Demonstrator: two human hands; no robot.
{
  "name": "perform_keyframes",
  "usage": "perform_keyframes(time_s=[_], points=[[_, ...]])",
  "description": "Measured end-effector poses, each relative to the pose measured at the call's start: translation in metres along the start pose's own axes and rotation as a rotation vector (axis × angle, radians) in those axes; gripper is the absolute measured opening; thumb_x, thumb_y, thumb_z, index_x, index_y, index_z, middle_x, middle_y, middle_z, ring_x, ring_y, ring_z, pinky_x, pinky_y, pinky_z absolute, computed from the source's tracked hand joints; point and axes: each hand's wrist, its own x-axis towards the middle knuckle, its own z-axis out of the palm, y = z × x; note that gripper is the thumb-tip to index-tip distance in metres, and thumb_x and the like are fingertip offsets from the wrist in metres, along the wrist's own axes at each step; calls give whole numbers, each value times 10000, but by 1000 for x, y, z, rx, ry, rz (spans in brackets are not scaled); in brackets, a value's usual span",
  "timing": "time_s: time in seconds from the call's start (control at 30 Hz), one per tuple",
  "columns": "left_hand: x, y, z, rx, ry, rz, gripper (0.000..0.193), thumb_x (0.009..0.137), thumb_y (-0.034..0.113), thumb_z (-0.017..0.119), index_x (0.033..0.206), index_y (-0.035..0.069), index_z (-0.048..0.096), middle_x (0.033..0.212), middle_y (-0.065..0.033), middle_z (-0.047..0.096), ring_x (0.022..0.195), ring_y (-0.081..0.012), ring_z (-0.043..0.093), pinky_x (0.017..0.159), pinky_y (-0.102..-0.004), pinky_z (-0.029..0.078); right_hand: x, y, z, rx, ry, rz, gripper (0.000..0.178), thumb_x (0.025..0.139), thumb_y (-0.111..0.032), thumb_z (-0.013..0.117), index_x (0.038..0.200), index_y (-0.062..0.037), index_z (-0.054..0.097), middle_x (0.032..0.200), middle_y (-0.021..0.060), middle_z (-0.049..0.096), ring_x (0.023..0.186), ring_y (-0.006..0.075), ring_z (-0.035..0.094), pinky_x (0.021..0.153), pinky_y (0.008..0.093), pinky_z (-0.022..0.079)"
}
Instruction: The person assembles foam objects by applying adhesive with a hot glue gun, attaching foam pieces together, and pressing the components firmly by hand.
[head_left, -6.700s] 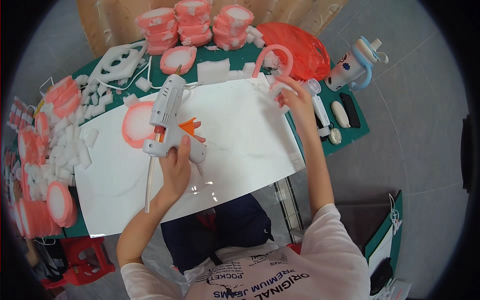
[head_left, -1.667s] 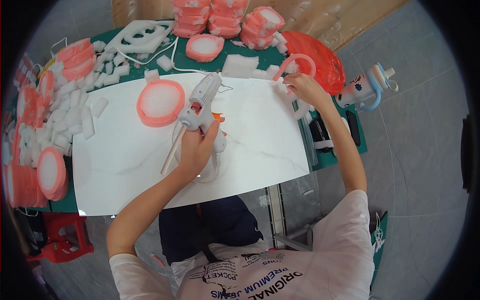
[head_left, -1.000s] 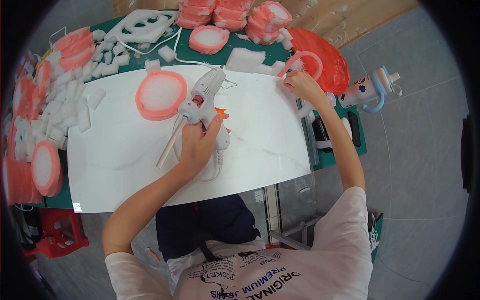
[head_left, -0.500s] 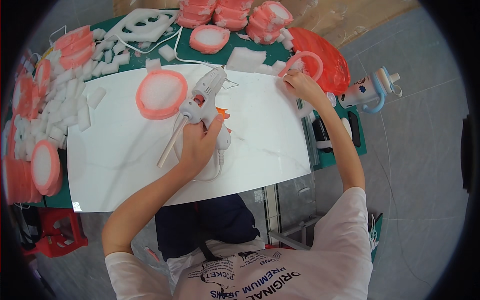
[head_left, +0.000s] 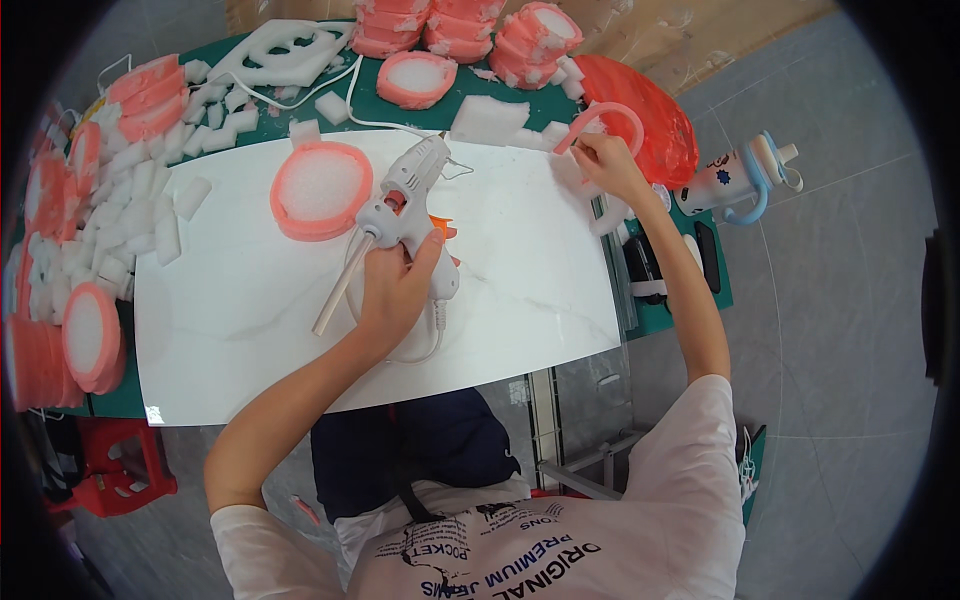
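Observation:
My left hand (head_left: pixel 398 290) is wrapped round the handle of a light grey hot glue gun (head_left: pixel 415 175), its nozzle pointing away from me. A pale glue stick (head_left: pixel 340 290) juts from the gun's back end, and the orange trigger (head_left: pixel 440 225) shows by my fingers. At the right edge of the white board, my right hand (head_left: pixel 608 168) is closed on a pink curved strip (head_left: pixel 615 107), bent like a ring; the fingertips are partly hidden. Left of the gun lies an oval white foam pad with a pink rim (head_left: pixel 321 190).
White foam blocks (head_left: pixel 125 215) heap at the left beside more pink-rimmed pads (head_left: pixel 93 335). Stacks of pads (head_left: pixel 390 25) stand at the back. A red plastic bag (head_left: pixel 640 110), a tumbler (head_left: pixel 735 180) and a phone (head_left: pixel 707 257) are at the right. A white cord (head_left: pixel 352 95) crosses the green table.
My right hand has shifted slightly, still closed on the pink strip. My left hand and the glue gun have barely moved.

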Motion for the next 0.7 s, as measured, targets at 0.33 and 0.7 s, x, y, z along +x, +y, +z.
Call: perform_keyframes(time_s=[0.33, 0.7], points=[[0, 0, -1, 19, -3, 4, 272, 847, 131, 470, 995, -97, 466, 893, -143, 596, 664, -147, 593, 566, -259, 476, 2, 4, -9, 483, -31, 418, 147, 814, -111, 520, 810, 13, 599, 743, 49, 592, 605, 101, 546, 509, 210, 445], [0, 0, 0, 19, -2, -6, 273, 855, 148, 469, 984, -92, 483, 885, -139, 600, 664, -147, 596, 554, -255, 473, 11, 4, -14, 790, -88, 499, 157, 870, -189, 491, 830, -41, 525, 703, 27, 570, 605, 94, 535, 577, 217, 437]])
